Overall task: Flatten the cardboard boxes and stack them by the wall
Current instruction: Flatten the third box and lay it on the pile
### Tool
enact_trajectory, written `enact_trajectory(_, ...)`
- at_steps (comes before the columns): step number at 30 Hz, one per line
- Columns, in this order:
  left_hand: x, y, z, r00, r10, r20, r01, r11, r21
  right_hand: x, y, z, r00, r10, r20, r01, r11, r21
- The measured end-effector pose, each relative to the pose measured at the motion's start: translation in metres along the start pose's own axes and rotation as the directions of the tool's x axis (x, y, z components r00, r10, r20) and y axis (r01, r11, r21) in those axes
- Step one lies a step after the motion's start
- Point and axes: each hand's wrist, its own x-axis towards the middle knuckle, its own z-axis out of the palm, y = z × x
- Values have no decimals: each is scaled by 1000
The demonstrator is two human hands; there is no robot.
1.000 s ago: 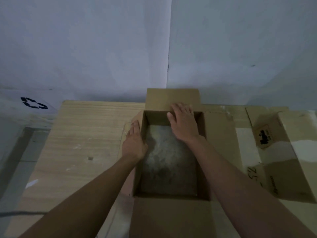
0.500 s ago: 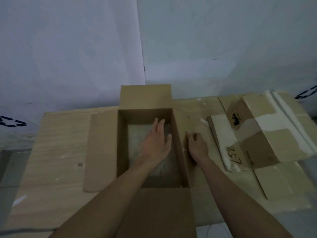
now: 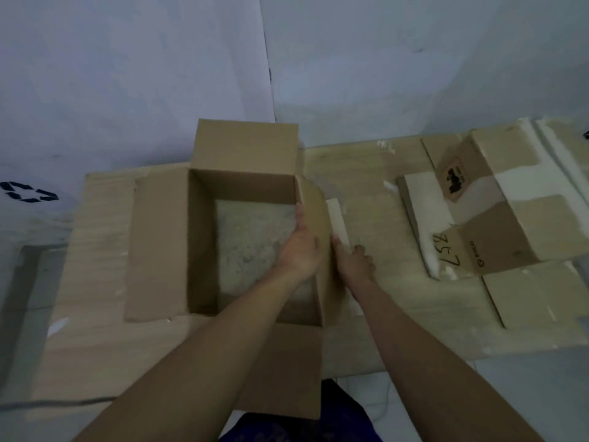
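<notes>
An open brown cardboard box (image 3: 245,148) stands on the wooden board, its far, left and near flaps spread out. My left hand (image 3: 302,247) reaches inside it, with straight fingers laid along the inner right wall. My right hand (image 3: 355,263) is just outside that wall, its fingers curled against the raised right flap (image 3: 318,218). The flap stands between my two hands. A flattened box (image 3: 497,224), with white tape and "257" written on it, lies to the right near the wall.
The wooden board (image 3: 95,282) covers the floor up to the white wall (image 3: 382,74). More flat cardboard (image 3: 535,298) lies at the right. A dark cable (image 3: 47,403) runs along the lower left. A recycling mark (image 3: 28,193) shows at the far left.
My left hand moved from outside the left wall into the box, against the right wall. My right hand left the far rim and went to the right flap's outer side. The view swung right.
</notes>
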Motion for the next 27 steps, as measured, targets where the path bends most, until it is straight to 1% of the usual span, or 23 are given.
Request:
enact_trajectory(2,1,0,0,1000,23,17,-23,1000,13,3,7,-3,999,11,46,-15,996,84)
enact_trajectory(3,1,-2,1,999,41,18,-41,999,17,4,9,-3,997,-17,78,6,991,132)
enact_trajectory(5,0,-5,3,998,62,11,-63,998,11,-1,8,-1,986,-142,92,117,965,233)
enact_trajectory(7,-6,-8,4,999,38,-3,-38,999,-32,-12,0,1,968,-242,67,216,939,267)
enact_trajectory(9,-13,-10,1,999,13,-47,-16,997,-75,-24,-8,0,939,-335,79,297,906,302)
enact_trajectory(11,-20,-11,-10,995,7,-99,-20,991,-132,-37,-17,-4,899,-421,121,366,873,321)
enact_trajectory(13,-24,-12,-31,985,24,-169,-52,984,-169,-48,-28,-12,864,-477,162,394,840,374)
enact_trajectory(15,-27,-11,-58,968,52,-245,-94,982,-163,-64,-47,-24,824,-533,192,422,804,419)
enact_trajectory(17,-30,-8,-88,951,65,-303,-122,977,-175,-82,-72,-35,783,-580,225,453,780,433)
enact_trajectory(19,-35,-3,-120,929,74,-362,-151,971,-188,-105,-99,-45,728,-639,249,510,747,427)
enact_trajectory(23,-51,7,-179,867,109,-486,-251,938,-238,-154,-154,-63,647,-752,129,681,645,347)
enact_trajectory(25,-58,5,-204,833,112,-541,-309,906,-289,-177,-177,-70,594,-793,136,724,600,339)
enact_trajectory(27,-62,-6,-221,820,106,-562,-362,857,-367,-195,-191,-71,565,-810,159,726,579,370)
